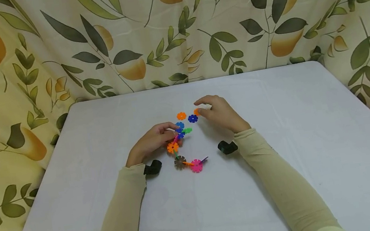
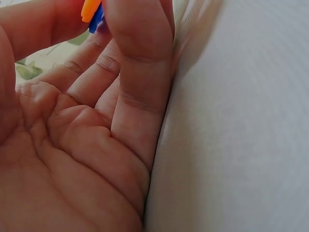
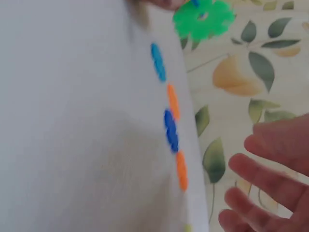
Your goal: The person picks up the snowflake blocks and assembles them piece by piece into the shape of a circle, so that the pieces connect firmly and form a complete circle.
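Over the white table (image 1: 278, 113), the disc chain (image 1: 173, 148) is trailing from the pinching left hand (image 1: 154, 139); the right hand (image 1: 221, 113) is hovering, fingers apart, near a loose orange disc (image 1: 195, 112). Too hard a squeeze, and 1 joint could be popping loose!

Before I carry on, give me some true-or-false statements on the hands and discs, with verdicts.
1. The left hand grips the chain of discs. True.
2. The right hand grips it too. False: the right hand is apart from the chain.
3. A loose dark blue disc lies on the table. True.
4. The brown disc lies loose. False: the brown disc is linked into the chain.
5. In head view, the brown disc sits below the dark blue disc. True.
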### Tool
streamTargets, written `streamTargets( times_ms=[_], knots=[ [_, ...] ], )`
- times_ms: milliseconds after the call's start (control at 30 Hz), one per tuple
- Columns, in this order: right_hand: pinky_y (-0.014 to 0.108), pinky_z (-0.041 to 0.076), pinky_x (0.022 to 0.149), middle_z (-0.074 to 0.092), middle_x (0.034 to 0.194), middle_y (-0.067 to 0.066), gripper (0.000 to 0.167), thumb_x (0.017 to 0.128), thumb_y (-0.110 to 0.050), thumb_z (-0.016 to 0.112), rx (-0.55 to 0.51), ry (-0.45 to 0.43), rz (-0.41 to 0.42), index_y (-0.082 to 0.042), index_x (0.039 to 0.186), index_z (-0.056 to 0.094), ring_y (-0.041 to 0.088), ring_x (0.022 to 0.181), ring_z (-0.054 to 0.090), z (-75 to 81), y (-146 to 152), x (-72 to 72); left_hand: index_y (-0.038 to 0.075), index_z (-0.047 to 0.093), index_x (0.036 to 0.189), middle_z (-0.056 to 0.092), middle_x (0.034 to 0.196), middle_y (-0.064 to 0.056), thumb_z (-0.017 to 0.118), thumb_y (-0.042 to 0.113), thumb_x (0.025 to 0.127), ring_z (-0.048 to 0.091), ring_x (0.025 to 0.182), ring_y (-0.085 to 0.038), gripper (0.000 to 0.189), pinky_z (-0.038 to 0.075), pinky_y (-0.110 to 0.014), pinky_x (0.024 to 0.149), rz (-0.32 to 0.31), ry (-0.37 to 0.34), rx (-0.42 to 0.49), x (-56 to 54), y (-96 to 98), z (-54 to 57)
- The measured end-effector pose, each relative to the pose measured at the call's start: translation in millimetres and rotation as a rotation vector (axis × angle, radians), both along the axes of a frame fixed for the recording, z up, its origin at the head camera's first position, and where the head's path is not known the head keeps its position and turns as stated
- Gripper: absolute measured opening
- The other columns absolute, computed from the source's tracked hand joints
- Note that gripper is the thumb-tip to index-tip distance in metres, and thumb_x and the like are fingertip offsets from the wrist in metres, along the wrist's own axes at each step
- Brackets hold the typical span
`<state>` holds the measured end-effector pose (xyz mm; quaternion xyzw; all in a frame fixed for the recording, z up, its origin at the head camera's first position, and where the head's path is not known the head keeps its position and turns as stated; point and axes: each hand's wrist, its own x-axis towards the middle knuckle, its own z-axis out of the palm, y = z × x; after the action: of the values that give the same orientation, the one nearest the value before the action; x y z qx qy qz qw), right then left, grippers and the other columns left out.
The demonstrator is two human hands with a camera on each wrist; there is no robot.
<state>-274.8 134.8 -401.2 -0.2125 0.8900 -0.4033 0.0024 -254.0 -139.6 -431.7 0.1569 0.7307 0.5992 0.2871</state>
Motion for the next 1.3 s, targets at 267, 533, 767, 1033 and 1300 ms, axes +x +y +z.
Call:
streamTargets(
  times_ms=[267,533,767,1033,1300],
  knots=[
    [0.066,0.008,0.126,0.046,0.162,0.021,0.04,0.113,-0.007,0.048,0.331,-0.023,0.101,0.002,0.151,0.057,0.055,0.157,0.015,-14.6,1,-4.7,0.0,0.061,0.136,0.077,0.103,-0.014,0.054,0.015,0.11,0.067,0.097,-0.024,0.03,0.054,-0.031,0.094,-0.005,0.026,-0.023,-0.8,-1.5,-1.4],
    [0.061,0.04,0.106,0.075,0.122,0.02,0.028,0.096,0.01,0.063,0.369,0.193,0.06,0.004,0.118,0.078,0.051,0.121,0.054,-16.3,5,-3.6,0.001,0.062,0.135,0.077,0.107,-0.014,0.055,0.016,0.111,0.067,0.101,-0.025,0.029,0.053,-0.032,0.099,-0.002,0.03,-0.05,-2.3,-0.5,1.6],
    [0.052,0.044,0.099,0.069,0.114,0.024,0.032,0.091,0.015,0.062,0.291,0.051,0.03,0.005,0.118,0.077,0.043,0.11,0.053,-14.8,7,-2.0,0.001,0.063,0.139,0.073,0.108,-0.01,0.055,0.02,0.113,0.061,0.097,-0.023,0.034,0.052,-0.029,0.088,0.016,0.04,-0.088,-0.5,0.8,1.7],
    [0.048,0.054,0.092,0.069,0.103,0.02,0.013,0.094,0.01,0.069,0.245,-0.03,-0.015,0.007,0.105,0.075,0.035,0.097,0.061,-12.1,11,0.6,-0.004,0.068,0.136,0.061,0.096,-0.004,0.058,0.027,0.112,0.053,0.091,-0.019,0.04,0.043,-0.027,0.076,0.027,0.063,-0.128,0.8,-0.1,1.5],
    [0.042,0.053,0.088,0.071,0.11,0.022,0.034,0.094,0.016,0.052,0.158,-0.085,-0.037,0.011,0.119,0.074,0.034,0.096,0.062,-9.3,19,1.2,0.0,0.073,0.131,0.057,0.089,-0.004,0.061,0.034,0.111,0.052,0.085,-0.018,0.041,0.037,-0.027,0.07,0.011,0.062,-0.171,0.1,2.4,2.2]
  ],
)
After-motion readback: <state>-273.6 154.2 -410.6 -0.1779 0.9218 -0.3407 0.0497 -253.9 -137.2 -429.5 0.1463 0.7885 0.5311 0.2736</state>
